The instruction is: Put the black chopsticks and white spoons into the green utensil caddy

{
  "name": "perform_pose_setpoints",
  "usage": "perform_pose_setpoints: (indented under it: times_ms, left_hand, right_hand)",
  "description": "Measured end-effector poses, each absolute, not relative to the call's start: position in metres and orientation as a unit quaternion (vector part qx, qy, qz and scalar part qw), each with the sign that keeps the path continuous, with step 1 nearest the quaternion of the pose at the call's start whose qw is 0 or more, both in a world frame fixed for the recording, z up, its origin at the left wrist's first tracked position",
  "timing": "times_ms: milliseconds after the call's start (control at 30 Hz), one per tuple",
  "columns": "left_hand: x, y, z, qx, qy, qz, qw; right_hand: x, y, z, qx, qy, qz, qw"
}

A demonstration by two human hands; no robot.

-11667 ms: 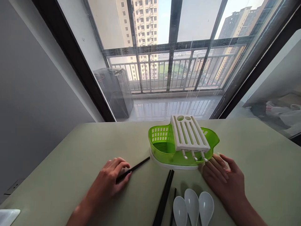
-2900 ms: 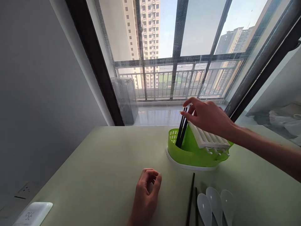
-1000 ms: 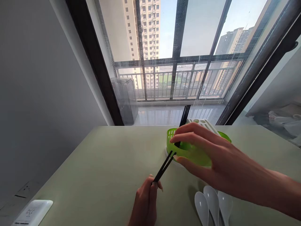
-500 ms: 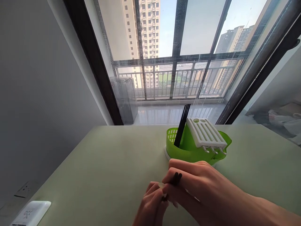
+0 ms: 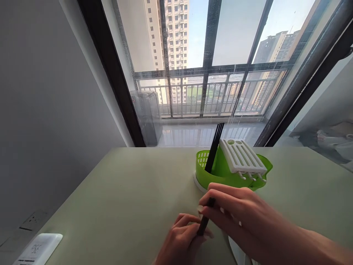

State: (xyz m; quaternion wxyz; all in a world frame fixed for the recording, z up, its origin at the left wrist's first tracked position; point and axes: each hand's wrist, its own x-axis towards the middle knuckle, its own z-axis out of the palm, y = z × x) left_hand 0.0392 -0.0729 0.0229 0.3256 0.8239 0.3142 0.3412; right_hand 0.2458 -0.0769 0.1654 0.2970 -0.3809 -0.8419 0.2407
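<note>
Black chopsticks (image 5: 204, 222) are bunched together and tilted between my two hands in the head view. Thumb and fingers of my right hand (image 5: 245, 215) pinch their upper end. Around the lower end, the fingers of my left hand (image 5: 182, 237) are closed. How many sticks are in the bunch is hard to see. Just beyond my right hand stands a green plastic cutlery holder (image 5: 217, 181) with a white slotted top (image 5: 243, 156). Several more black chopsticks (image 5: 214, 149) lean upright in its left basket part.
Below my right wrist, a white object (image 5: 236, 251) lies partly hidden on the pale green table (image 5: 124, 198). A white device with a display (image 5: 38, 248) is at the left front edge. Behind the table are glass doors and a balcony (image 5: 182, 130).
My right hand has moved slightly right and up. The chopsticks now show more of their length between both hands, and the white object has come into view under my right wrist.
</note>
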Motion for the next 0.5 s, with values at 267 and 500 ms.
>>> perform_pose_setpoints:
  times_ms: [267, 500]
  left_hand:
    - [0.034, -0.067, 0.024, 0.706, 0.420, 0.405, 0.401]
    - [0.035, -0.058, 0.029, 0.612, 0.509, 0.417, 0.439]
  right_hand:
    - [0.276, -0.065, 0.217, -0.449, -0.783, 0.064, 0.426]
    - [0.306, -0.014, 0.242, -0.563, -0.696, -0.033, 0.445]
